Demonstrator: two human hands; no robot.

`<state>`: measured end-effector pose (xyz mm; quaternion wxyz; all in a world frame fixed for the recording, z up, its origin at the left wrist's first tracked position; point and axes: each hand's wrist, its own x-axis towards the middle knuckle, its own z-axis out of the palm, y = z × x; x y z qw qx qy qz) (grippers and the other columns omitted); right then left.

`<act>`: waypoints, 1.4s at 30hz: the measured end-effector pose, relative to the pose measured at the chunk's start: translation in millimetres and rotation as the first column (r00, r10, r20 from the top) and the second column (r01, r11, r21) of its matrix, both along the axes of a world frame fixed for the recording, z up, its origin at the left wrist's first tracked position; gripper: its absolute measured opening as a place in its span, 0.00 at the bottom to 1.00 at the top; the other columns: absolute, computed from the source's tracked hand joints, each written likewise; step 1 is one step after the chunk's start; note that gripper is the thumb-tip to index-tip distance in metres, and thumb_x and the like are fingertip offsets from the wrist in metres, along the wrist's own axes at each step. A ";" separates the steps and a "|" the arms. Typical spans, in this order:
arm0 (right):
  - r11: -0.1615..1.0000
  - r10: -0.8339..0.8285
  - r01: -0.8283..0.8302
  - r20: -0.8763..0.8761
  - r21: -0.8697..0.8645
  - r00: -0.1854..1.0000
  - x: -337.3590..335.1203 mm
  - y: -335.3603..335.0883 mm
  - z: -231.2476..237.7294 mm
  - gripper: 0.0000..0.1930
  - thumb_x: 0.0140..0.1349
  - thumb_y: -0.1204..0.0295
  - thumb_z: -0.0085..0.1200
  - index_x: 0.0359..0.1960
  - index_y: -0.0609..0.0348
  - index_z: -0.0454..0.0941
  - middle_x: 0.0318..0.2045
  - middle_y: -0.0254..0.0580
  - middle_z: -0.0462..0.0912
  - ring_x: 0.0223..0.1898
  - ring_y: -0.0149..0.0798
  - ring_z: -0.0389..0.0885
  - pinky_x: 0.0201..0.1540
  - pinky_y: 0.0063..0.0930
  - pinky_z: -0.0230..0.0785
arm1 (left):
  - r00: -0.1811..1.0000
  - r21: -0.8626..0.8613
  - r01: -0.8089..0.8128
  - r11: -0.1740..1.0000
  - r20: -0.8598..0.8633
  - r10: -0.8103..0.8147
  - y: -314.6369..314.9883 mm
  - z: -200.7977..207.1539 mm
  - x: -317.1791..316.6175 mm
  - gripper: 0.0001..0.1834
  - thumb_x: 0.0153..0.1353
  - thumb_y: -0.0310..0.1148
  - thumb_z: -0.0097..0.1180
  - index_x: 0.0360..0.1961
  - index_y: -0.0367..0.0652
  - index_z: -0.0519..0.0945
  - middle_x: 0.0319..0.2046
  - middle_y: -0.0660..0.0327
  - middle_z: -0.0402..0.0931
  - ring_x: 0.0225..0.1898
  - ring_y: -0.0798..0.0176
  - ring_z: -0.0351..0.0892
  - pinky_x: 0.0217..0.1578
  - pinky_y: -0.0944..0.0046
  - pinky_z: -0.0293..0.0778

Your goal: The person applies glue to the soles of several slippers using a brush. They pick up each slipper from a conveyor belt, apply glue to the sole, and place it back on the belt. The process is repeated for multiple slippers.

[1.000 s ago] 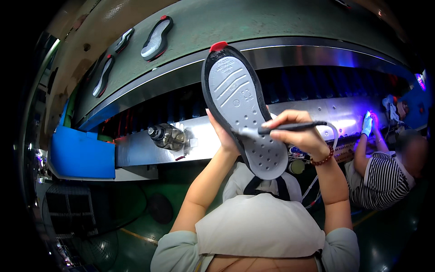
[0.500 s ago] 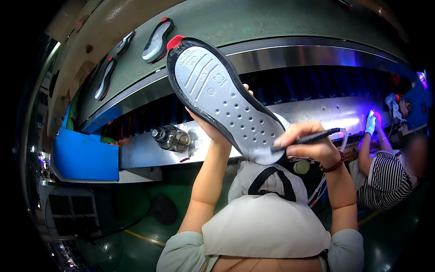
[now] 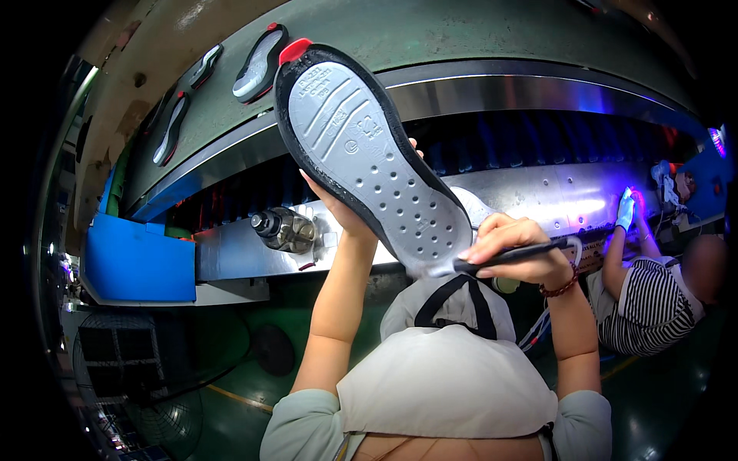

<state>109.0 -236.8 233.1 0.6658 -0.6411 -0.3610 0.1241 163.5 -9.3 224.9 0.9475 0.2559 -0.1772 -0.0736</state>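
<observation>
A large shoe sole (image 3: 369, 154) is tilted up in front of me, with a grey dotted inner face, a black raised rim and a red tab at its far end. My left hand (image 3: 344, 209) grips it from behind and below, and most of those fingers are hidden by the sole. Pinched in my right hand (image 3: 523, 244) is a black-handled brush (image 3: 511, 256) with a pale tube at its back end. Its bristles, blurred, touch the near end of the sole, by the rim.
Several similar soles (image 3: 261, 65) lie on the green conveyor belt (image 3: 461, 38) behind a metal edge. A dark-capped bottle (image 3: 284, 229) stands on the metal ledge (image 3: 231, 250), left of my forearm. At right, a gloved co-worker (image 3: 653, 300) works under violet light. A fan (image 3: 127, 369) stands lower left.
The brush has moved left along the near end of the sole, from its right side toward its left rim. The sole has shifted slightly up and left in view.
</observation>
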 end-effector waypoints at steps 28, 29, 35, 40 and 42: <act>0.980 0.176 -0.167 0.076 -0.108 0.981 26.7 -14.7 28.1 0.09 0.44 0.82 0.58 0.30 0.64 0.77 0.33 0.47 0.80 0.37 0.39 0.79 0.41 0.27 0.70 | 0.643 0.049 0.667 0.743 -0.541 -0.542 10.3 -1.7 3.4 0.28 0.49 0.34 0.50 0.52 0.34 0.64 0.44 0.50 0.71 0.42 0.57 0.74 0.45 0.61 0.69; 0.994 0.091 -0.086 0.085 -0.064 0.992 29.6 -15.4 29.1 0.08 0.44 0.82 0.57 0.30 0.64 0.77 0.33 0.47 0.80 0.37 0.39 0.79 0.41 0.27 0.70 | 0.637 -0.009 0.678 0.735 -0.492 -0.594 8.8 -1.9 1.0 0.30 0.48 0.34 0.51 0.54 0.35 0.62 0.45 0.50 0.70 0.43 0.57 0.73 0.46 0.61 0.68; 0.934 0.284 -0.242 0.136 -0.263 0.949 33.0 -16.4 40.2 0.07 0.44 0.81 0.57 0.29 0.63 0.77 0.32 0.46 0.80 0.36 0.41 0.79 0.39 0.27 0.70 | 0.641 0.168 0.704 0.690 -0.568 -0.515 8.5 10.5 -3.6 0.36 0.47 0.40 0.53 0.57 0.36 0.58 0.47 0.52 0.68 0.43 0.61 0.73 0.46 0.65 0.68; 0.964 0.113 -0.025 0.326 -0.264 0.939 25.0 -15.7 23.3 0.07 0.45 0.78 0.58 0.28 0.57 0.78 0.33 0.40 0.81 0.32 0.34 0.79 0.29 0.20 0.65 | 0.640 0.193 0.689 0.699 -0.615 -0.461 12.7 23.6 -0.7 0.29 0.50 0.40 0.49 0.53 0.37 0.64 0.45 0.53 0.70 0.43 0.61 0.72 0.46 0.65 0.67; 0.942 0.173 -0.052 0.345 -0.332 0.923 17.3 -18.7 26.1 0.07 0.45 0.77 0.58 0.28 0.55 0.78 0.33 0.38 0.81 0.30 0.31 0.79 0.26 0.20 0.62 | 0.679 0.302 0.603 0.738 -0.679 -0.278 13.5 16.2 -7.5 0.28 0.47 0.39 0.49 0.51 0.38 0.67 0.42 0.54 0.73 0.41 0.58 0.74 0.44 0.60 0.68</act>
